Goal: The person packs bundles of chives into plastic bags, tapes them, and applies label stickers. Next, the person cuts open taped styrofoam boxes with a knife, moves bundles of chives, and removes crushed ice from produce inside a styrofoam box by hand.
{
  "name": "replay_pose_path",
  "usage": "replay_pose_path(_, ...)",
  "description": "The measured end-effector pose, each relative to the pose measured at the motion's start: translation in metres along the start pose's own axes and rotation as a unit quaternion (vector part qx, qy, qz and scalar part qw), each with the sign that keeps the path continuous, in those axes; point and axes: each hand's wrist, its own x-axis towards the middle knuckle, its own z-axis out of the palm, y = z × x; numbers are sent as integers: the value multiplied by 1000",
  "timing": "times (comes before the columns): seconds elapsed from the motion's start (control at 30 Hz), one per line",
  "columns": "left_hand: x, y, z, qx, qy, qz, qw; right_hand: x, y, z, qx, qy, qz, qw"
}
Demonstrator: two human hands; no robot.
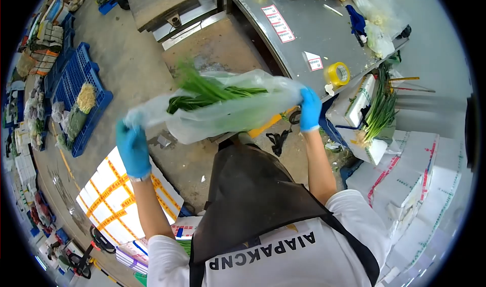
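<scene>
Stretched between my two blue-gloved hands is a clear plastic bag (202, 125) with long green leafy stalks (217, 94) in it. My left hand (133, 147) is closed around the bag's gathered left end. At the other end, my right hand (310, 109) grips the plastic near the table edge. The stalks lie sideways, and some leaf tips are blurred at the upper left of the bag.
A metal table (304, 28) at the upper right carries yellow tape (337, 74) and a label strip (278, 23). Spring onions (382, 109) lie on white foam boxes (354, 104) to the right. A taped white box (116, 201) stands lower left, blue pallets (81, 79) beyond.
</scene>
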Motion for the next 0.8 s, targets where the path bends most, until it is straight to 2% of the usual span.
replay_pose_path(0.07, -35, -43, -66, -32, -58, -108, 992, -27, -3, -23, 13, 5, 25, 1000)
replay_pose_path(0.13, -84, -79, -94, -107, -60, -280, 952, -49, 21, -40, 34, 24, 126, 991)
replay_pose_path(0.17, -102, -101, -106, -172, -64, -332, 925, -53, 39, -52, 11, 14, 159, 987)
replay_pose_path(0.23, -115, -105, -96, -266, -24, -424, 865, -52, 61, -62, -56, -18, 164, 985)
replay_pose_path(0.3, -97, -66, -55, -318, 64, -499, 803, -32, 77, -67, -135, -60, 164, 975)
replay_pose_path(0.33, -90, -55, -51, -259, 20, -502, 825, -25, 70, -59, -283, -70, 65, 954)
replay_pose_path(0.37, -83, -46, -49, -199, -25, -500, 842, -22, 54, -41, -422, -77, -36, 903)
replay_pose_path(0.4, -75, -43, -50, -138, -69, -495, 855, -21, 34, -20, -548, -82, -136, 821)
replay_pose_path(0.47, -53, -62, -81, -121, -276, -494, 816, -26, -23, 34, -542, -121, -311, 771)
replay_pose_path(0.53, -49, -30, -61, 73, -222, -415, 879, -29, -12, 65, -434, -228, -233, 840)
replay_pose_path(0.6, -47, -17, -50, 67, -150, -292, 942, -36, 3, 77, -647, -194, -183, 714)
replay_pose_path(0.63, -47, -11, -45, 26, -125, -241, 962, -21, 48, 66, -706, -152, -176, 669)
replay_pose_path(0.7, -50, -10, -48, -79, -89, -169, 978, 8, 94, 26, -741, -98, -173, 641)
replay_pose_path(0.73, -52, -11, -56, -139, -80, -152, 975, 21, 100, 7, -725, -95, -65, 680)
replay_pose_path(0.77, -54, -10, -60, -212, -71, -141, 964, 29, 89, -14, -682, -94, -49, 724)
replay_pose_path(0.8, -51, -7, -52, -237, -33, -148, 960, 34, 79, -33, -624, -41, -90, 775)
